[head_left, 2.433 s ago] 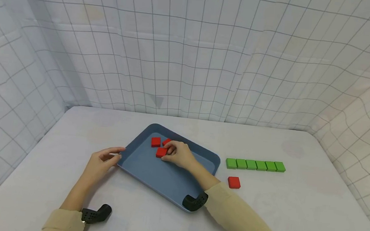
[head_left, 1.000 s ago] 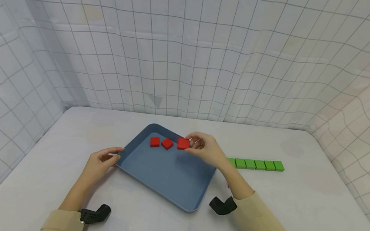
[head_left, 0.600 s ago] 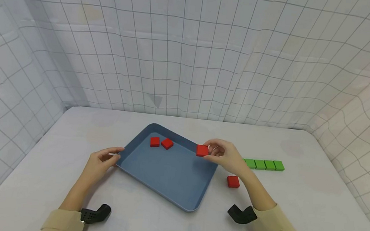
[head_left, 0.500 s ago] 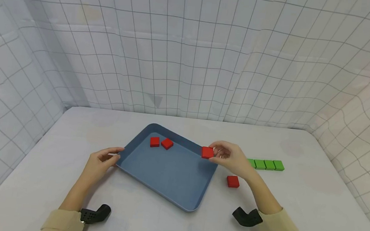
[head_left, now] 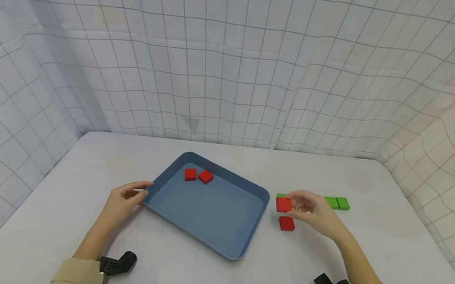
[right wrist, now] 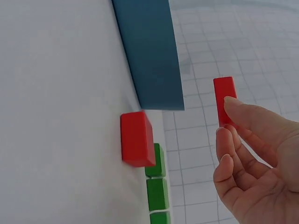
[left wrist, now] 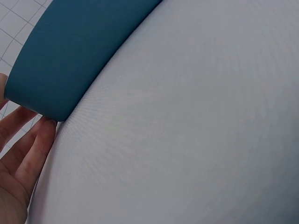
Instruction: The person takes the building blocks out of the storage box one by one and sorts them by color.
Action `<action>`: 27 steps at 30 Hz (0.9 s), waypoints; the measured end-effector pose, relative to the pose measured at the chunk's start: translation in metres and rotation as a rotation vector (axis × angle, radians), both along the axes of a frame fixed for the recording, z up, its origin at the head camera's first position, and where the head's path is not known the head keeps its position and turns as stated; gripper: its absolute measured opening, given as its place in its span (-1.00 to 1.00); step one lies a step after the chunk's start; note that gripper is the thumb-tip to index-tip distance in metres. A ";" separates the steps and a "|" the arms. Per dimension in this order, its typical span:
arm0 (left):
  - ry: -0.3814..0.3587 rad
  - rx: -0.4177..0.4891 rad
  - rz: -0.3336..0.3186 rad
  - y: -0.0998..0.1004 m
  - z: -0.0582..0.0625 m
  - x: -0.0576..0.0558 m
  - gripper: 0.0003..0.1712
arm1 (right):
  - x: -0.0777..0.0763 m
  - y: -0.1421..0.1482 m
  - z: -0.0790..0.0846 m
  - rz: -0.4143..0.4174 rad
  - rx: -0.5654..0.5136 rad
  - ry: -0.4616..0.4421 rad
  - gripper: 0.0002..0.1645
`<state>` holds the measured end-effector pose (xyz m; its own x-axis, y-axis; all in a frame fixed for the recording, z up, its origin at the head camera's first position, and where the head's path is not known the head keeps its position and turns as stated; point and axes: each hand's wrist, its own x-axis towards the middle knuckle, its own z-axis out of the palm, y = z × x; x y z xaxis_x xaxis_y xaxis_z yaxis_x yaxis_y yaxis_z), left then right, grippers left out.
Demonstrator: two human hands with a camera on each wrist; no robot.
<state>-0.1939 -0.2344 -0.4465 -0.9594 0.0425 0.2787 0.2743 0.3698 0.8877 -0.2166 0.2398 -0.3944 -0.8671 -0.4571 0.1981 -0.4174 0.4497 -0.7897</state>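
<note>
In the head view, a blue tray (head_left: 217, 209) lies slantwise on the white table, two red blocks (head_left: 190, 174) inside near its far edge. My left hand (head_left: 125, 198) touches the tray's left end, fingertips against the outer wall; the left wrist view has the fingers (left wrist: 39, 140) right at that wall. A red block (right wrist: 224, 95) is pinched between thumb and fingers of my right hand (head_left: 313, 212), held up to the right of the tray. Just below it in the head view, another red block (head_left: 287, 223) lies on the table.
A row of green blocks (head_left: 342, 203) runs along the table right of the tray, partly hidden behind my right hand. Black wrist cameras (head_left: 119, 263) stick out from both wrists. White grid-patterned curtains (head_left: 234, 69) enclose the table at back and sides.
My right hand picked a red block out of the tray and carried it right, past the tray's right rim. Two red blocks stay in the tray; my left hand keeps its place.
</note>
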 end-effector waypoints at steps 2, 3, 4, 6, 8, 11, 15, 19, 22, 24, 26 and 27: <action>0.003 0.000 0.001 0.000 0.000 0.000 -0.67 | 0.003 0.007 -0.003 -0.002 0.016 0.011 -0.58; 0.005 0.000 0.002 0.000 0.000 0.001 -0.67 | 0.004 0.011 -0.004 0.001 0.022 0.015 -0.58; 0.005 -0.002 0.003 0.001 0.000 0.001 -0.67 | 0.005 0.015 -0.006 0.002 0.029 0.020 -0.59; 0.003 -0.002 0.004 0.001 0.000 0.001 -0.67 | 0.006 0.022 -0.009 0.007 0.041 0.029 -0.61; 0.000 -0.002 0.005 0.001 0.000 0.001 -0.67 | 0.008 0.028 -0.012 0.014 0.053 0.035 -0.62; -0.002 -0.008 0.012 0.002 -0.001 0.000 -0.67 | 0.009 0.037 -0.016 0.018 0.069 0.029 -0.61; -0.007 -0.013 0.017 0.002 -0.001 0.000 -0.67 | 0.010 0.045 -0.019 0.030 0.082 -0.015 -0.58; -0.018 -0.013 0.023 0.002 -0.001 0.001 -0.67 | 0.010 0.050 -0.023 0.052 0.093 -0.058 -0.57; -0.020 -0.014 0.029 0.001 -0.001 0.001 -0.67 | 0.009 0.052 -0.027 0.066 0.090 -0.056 -0.58; -0.020 -0.013 0.029 0.001 -0.001 0.001 -0.67 | 0.008 0.053 -0.029 0.070 0.085 -0.051 -0.58; -0.020 -0.012 0.027 0.001 0.000 0.001 -0.67 | 0.007 0.054 -0.030 0.078 0.083 -0.048 -0.58; -0.019 -0.011 0.026 0.001 0.000 0.001 -0.67 | 0.007 0.054 -0.031 0.077 0.082 -0.050 -0.58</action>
